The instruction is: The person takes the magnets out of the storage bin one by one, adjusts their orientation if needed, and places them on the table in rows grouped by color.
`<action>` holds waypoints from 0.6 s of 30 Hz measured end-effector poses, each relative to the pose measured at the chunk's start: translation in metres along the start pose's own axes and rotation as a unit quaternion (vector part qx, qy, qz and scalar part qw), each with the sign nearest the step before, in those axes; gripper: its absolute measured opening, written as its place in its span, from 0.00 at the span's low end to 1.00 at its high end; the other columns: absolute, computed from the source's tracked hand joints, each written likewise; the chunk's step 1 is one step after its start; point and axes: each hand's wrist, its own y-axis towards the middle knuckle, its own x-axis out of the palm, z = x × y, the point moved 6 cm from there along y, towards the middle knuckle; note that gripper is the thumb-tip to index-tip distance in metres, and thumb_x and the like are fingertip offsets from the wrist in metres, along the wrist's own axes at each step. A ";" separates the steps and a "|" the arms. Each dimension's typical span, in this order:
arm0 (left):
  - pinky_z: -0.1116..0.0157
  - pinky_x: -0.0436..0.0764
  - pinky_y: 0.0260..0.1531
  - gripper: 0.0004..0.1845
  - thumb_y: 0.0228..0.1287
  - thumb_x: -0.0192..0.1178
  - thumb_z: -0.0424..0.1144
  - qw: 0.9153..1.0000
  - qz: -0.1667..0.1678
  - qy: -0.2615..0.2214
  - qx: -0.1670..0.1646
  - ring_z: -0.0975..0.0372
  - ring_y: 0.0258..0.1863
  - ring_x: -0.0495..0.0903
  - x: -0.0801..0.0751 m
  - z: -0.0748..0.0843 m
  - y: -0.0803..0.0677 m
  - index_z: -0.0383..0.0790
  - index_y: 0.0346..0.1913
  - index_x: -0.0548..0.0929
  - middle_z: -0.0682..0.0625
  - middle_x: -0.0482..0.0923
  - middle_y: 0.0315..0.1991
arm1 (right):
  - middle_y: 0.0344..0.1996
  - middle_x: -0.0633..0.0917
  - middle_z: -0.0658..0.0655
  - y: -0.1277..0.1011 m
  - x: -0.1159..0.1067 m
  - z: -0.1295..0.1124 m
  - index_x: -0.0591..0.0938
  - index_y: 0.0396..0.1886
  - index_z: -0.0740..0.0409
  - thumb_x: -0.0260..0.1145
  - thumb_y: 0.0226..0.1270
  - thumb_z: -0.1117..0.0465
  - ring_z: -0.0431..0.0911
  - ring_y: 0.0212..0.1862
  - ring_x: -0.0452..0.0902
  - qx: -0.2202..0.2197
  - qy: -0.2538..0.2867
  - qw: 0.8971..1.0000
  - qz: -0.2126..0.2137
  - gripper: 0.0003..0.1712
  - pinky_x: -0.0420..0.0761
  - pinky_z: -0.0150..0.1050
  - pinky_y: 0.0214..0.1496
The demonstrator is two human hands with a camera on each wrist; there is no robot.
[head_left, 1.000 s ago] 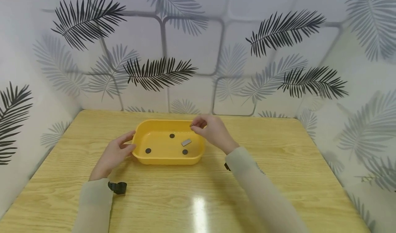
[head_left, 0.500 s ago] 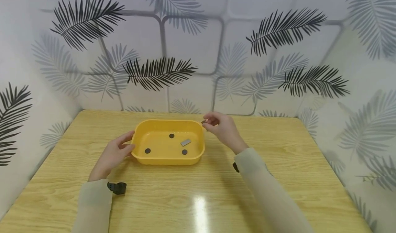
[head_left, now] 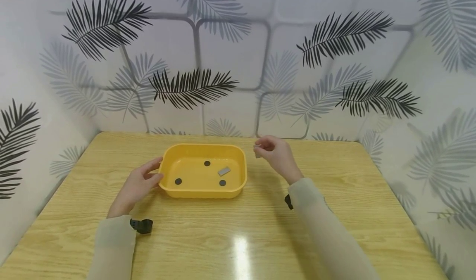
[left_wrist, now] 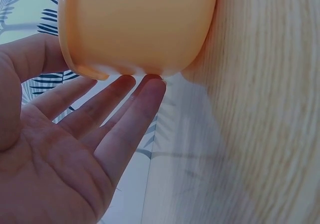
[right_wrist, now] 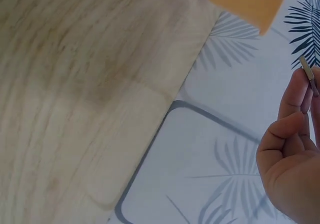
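Table: a rectangular light wood-grain table (head_left: 334,214) with a glossy top is carrying everything; walls papered with leaf prints are closing in three of its edges, and open surface is lying right of and in front of the tray.
Tray: a yellow plastic tray with rounded corners (head_left: 202,191) is sitting at the table's centre, smooth-walled, its rim well inside every table edge.
Left hand: the left hand (head_left: 138,186) is resting against the tray's left end, fingers straight and spread, fingertips touching the outer wall under the rim, gripping nothing.
Right hand: the right hand (head_left: 276,154) is hovering just right of the tray's far right corner, above the table, thumb and fingertips pinching a small flat grey metal strip (right_wrist: 307,69).
Tray contents: a short grey rectangular bar (head_left: 224,171) and three small black round discs (head_left: 207,163) are lying apart on the tray floor.
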 end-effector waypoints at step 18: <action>0.58 0.85 0.60 0.34 0.80 0.53 0.40 1.000 0.000 0.009 0.000 0.39 0.71 0.72 -0.001 -0.002 0.001 0.43 0.83 0.56 0.33 0.58 0.80 | 0.44 0.88 0.62 0.002 0.014 0.044 0.87 0.55 0.59 0.68 0.71 0.63 0.51 0.46 0.81 0.108 -0.021 0.993 -0.041 0.15 0.81 0.37 0.47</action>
